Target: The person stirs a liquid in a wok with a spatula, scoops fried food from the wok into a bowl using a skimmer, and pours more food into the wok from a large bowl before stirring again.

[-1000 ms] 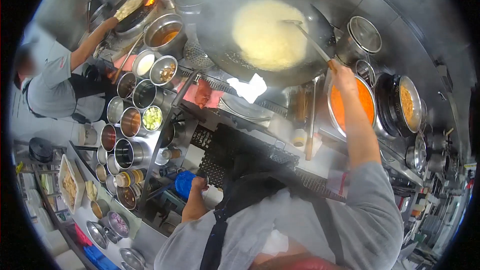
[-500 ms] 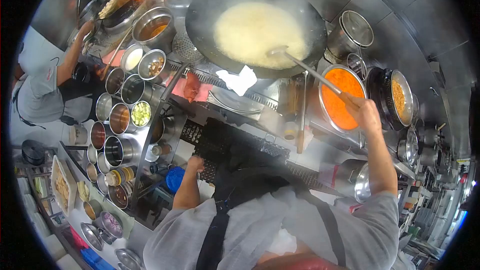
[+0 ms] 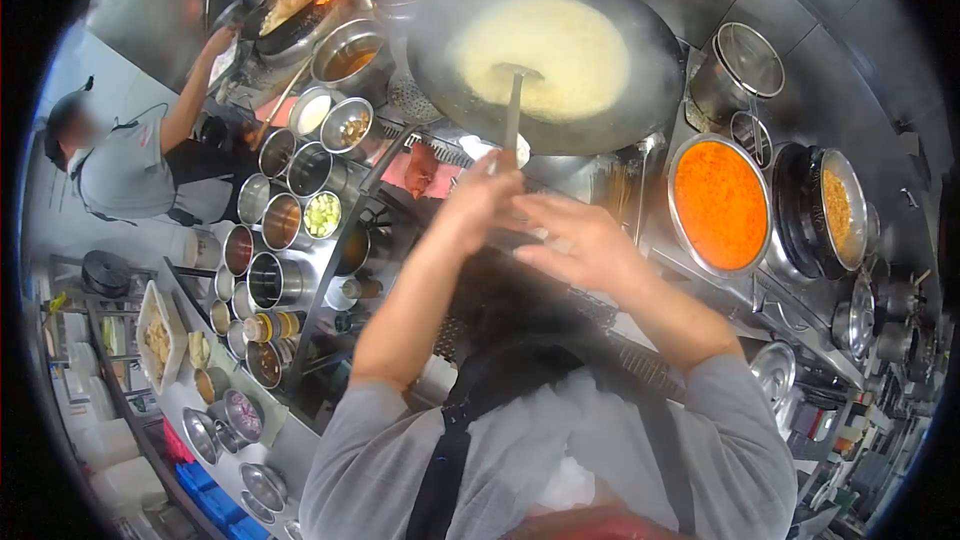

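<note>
My left hand [image 3: 480, 198] is closed round the handle of a long wok spatula [image 3: 513, 115]. The spatula's flat blade rests in pale yellow, foamy liquid [image 3: 570, 45] inside a large steaming black wok [image 3: 650, 65]. Just right of it, my right hand [image 3: 570, 240] has its fingers stretched out towards the left hand, close to the lower end of the handle; whether it touches the handle is hidden. A white cloth [image 3: 478, 148] lies at the wok's near edge, partly behind my left hand.
To the right stand a bowl of orange food [image 3: 720, 205], a strainer [image 3: 750, 60] and a pan of brown bits [image 3: 838, 205]. Several steel pots [image 3: 310, 170] fill the left counter. A co-worker [image 3: 130, 165] tends a flaming pan [image 3: 290, 25] at far left.
The spatula has passed from my right hand to my left, and its blade has shifted left in the wok. Both hands have come together in front of me. The view has turned slightly.
</note>
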The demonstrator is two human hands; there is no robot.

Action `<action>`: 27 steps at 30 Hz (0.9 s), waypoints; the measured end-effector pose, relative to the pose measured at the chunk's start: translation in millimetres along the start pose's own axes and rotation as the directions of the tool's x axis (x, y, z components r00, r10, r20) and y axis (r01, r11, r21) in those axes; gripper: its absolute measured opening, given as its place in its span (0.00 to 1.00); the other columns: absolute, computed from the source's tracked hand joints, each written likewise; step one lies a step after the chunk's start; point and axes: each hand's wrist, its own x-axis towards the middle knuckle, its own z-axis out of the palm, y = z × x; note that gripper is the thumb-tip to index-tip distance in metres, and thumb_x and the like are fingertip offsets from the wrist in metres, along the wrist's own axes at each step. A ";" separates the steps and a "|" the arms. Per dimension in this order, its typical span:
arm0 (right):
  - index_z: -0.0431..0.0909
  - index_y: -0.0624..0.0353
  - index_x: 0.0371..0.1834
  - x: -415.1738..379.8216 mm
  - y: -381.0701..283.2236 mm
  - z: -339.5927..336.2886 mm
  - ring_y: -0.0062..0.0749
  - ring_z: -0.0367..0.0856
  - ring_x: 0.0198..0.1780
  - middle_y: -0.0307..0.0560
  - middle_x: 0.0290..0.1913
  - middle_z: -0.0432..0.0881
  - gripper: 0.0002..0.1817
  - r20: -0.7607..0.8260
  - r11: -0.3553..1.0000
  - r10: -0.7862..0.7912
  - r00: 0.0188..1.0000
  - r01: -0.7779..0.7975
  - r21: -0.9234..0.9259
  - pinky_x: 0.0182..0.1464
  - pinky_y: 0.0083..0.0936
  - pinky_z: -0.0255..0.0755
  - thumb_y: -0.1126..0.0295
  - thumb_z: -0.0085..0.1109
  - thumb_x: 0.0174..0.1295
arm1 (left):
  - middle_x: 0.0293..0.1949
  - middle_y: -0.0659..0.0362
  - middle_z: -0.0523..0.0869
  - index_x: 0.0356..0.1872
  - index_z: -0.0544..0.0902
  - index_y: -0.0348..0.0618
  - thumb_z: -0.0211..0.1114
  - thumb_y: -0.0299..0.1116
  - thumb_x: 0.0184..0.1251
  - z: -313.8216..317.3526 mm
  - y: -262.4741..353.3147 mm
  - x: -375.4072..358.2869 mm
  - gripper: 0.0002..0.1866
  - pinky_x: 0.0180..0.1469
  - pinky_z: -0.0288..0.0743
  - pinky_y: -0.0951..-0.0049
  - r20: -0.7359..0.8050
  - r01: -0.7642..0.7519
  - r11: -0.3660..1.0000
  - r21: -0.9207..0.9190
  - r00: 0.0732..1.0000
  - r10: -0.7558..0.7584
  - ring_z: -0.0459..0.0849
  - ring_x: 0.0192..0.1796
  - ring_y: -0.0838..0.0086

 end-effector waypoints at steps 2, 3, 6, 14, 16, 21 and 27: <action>0.77 0.66 0.52 4.9 -54.9 -43.8 0.46 0.83 0.45 0.52 0.47 0.82 0.22 0.049 0.975 -0.221 0.974 0.221 0.013 0.44 0.32 0.79 0.68 0.66 0.54 | 0.30 0.55 0.79 0.65 0.61 0.31 0.58 0.26 0.55 -14.6 23.9 10.6 0.33 0.16 0.69 0.74 -0.032 -0.009 0.978 0.208 0.999 0.016 0.81 0.25 0.72; 0.78 0.66 0.49 4.9 -74.5 -63.6 0.40 0.84 0.41 0.51 0.46 0.83 0.21 -0.036 0.886 -0.465 0.885 0.464 -0.017 0.36 0.31 0.80 0.70 0.66 0.52 | 0.27 0.54 0.80 0.64 0.62 0.31 0.57 0.24 0.54 -25.7 34.2 22.2 0.33 0.15 0.69 0.75 -0.054 0.008 0.940 0.341 0.998 0.011 0.79 0.20 0.71; 0.85 0.55 0.35 -7.7 -125.5 -94.0 0.28 0.82 0.26 0.51 0.35 0.84 0.08 -0.268 0.769 -0.616 0.740 0.639 -0.006 0.17 0.20 0.70 0.69 0.65 0.52 | 0.24 0.55 0.82 0.57 0.75 0.36 0.55 0.26 0.55 -37.0 77.6 38.1 0.25 0.19 0.72 0.71 -0.103 0.088 0.639 0.764 0.995 -0.014 0.81 0.22 0.72; 0.82 0.59 0.42 -100.5 -76.4 -171.1 0.30 0.80 0.24 0.51 0.34 0.83 0.13 -0.198 0.904 -0.401 0.894 0.353 -0.240 0.21 0.20 0.70 0.76 0.59 0.52 | 0.39 0.41 0.83 0.50 0.81 0.44 0.59 0.48 0.58 -50.8 57.1 81.1 0.23 0.49 0.74 0.54 0.076 -0.003 -0.177 0.984 0.908 0.412 0.81 0.45 0.46; 0.79 0.63 0.51 -130.5 -32.1 -150.2 0.34 0.83 0.30 0.53 0.37 0.83 0.21 -0.401 0.974 -0.151 0.904 0.065 -0.219 0.31 0.23 0.76 0.85 0.56 0.51 | 0.38 0.41 0.83 0.49 0.81 0.44 0.59 0.46 0.58 -50.5 43.5 101.1 0.22 0.48 0.74 0.53 0.109 -0.053 -0.134 0.990 0.884 0.454 0.81 0.44 0.46; 0.76 0.61 0.57 -271.6 62.1 -96.5 0.29 0.80 0.25 0.51 0.34 0.83 0.21 -0.419 0.721 0.671 0.611 -0.670 0.178 0.30 0.22 0.74 0.82 0.51 0.59 | 0.38 0.41 0.84 0.46 0.80 0.45 0.57 0.45 0.60 -40.7 26.7 148.5 0.18 0.49 0.74 0.50 0.135 -0.103 -0.093 0.990 0.863 0.487 0.82 0.44 0.44; 0.75 0.61 0.58 -385.4 101.9 -52.3 0.30 0.81 0.24 0.52 0.30 0.83 0.21 -0.447 0.427 0.839 0.311 -0.885 0.184 0.30 0.27 0.74 0.76 0.53 0.59 | 0.41 0.41 0.83 0.45 0.81 0.46 0.54 0.50 0.61 -19.4 11.8 208.1 0.20 0.52 0.73 0.51 0.109 -0.075 -0.086 0.994 0.846 0.522 0.81 0.46 0.45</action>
